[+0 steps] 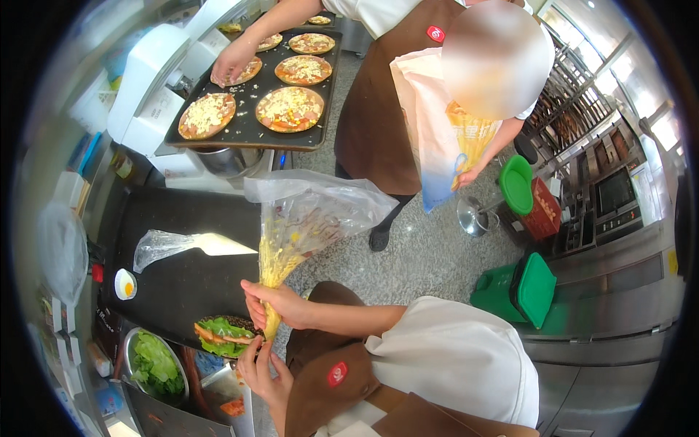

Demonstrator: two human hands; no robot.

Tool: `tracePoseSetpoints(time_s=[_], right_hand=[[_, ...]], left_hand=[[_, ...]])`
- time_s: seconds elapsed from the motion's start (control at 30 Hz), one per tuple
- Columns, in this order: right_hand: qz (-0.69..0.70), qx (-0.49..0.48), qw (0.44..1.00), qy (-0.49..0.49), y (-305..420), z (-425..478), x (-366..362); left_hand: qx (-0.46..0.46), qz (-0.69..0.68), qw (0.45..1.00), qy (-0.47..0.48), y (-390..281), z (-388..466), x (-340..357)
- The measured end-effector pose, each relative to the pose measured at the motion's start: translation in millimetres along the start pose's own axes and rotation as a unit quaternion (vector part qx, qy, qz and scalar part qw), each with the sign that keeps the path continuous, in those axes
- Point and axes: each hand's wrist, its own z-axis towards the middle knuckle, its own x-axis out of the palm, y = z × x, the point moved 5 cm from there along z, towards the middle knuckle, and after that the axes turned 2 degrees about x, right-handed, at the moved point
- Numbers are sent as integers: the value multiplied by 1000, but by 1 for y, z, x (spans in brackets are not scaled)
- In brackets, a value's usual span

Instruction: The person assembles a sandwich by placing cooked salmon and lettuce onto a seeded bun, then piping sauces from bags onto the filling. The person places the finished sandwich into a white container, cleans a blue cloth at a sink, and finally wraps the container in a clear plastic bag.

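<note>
My right hand (277,306) grips a clear plastic piping bag (297,229) of yellow filling near its narrow end. The bag's wide end flares loosely beyond the hand. Close by the bag's tip are the fingertips of my left hand (265,371), at the near end of a split dark seeded bun (240,322). Whether they pinch the tip or steady the bun is hard to see. In the bun lie green lettuce (215,345) and an orange-brown filling (221,334) with white sauce. The bun rests on the edge of a black baking tray (180,218).
A second piping bag (218,244) and a small white cup (125,284) lie on the black tray. A lettuce bowl (184,377) stands beside it. Across from me, a co-worker's hand (235,60) is over a pizza tray (246,143). A green bin (494,289) stands behind.
</note>
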Motion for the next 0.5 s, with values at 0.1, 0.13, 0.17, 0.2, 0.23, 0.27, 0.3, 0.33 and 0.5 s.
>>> tracePoseSetpoints(time_s=[0.1, 0.13, 0.17, 0.2, 0.23, 0.27, 0.3, 0.33, 0.5], right_hand=[[6, -7, 1000, -21, -4, -5, -1], [6, -7, 1000, -29, -6, -7, -2], [4, -14, 999, -34, -7, -8, -3], [3, -22, 999, -40, -9, -10, -4], [1, -30, 999, -45, -8, -11, -5], [0, -33, 998, -46, -7, -12, -4], [-14, -37, 998, -44, -6, -12, -3], [-27, -40, 998, -43, -6, -12, -2], [-297, -79, 951, -36, -2, -9, 3]], left_hand=[[10, -10, 1000, 7, 0, 2, -2], [12, -16, 1000, 4, -1, 3, -3], [14, -22, 1000, 1, -2, 4, -3], [17, -25, 1000, 3, -2, 5, -4], [12, -30, 999, 6, -1, 5, -5], [7, -36, 999, 9, 0, 5, -6], [1, -42, 999, 12, 0, 6, -8], [-13, -55, 998, 13, 0, 8, -10], [-67, -140, 987, 36, -17, 55, -21]])
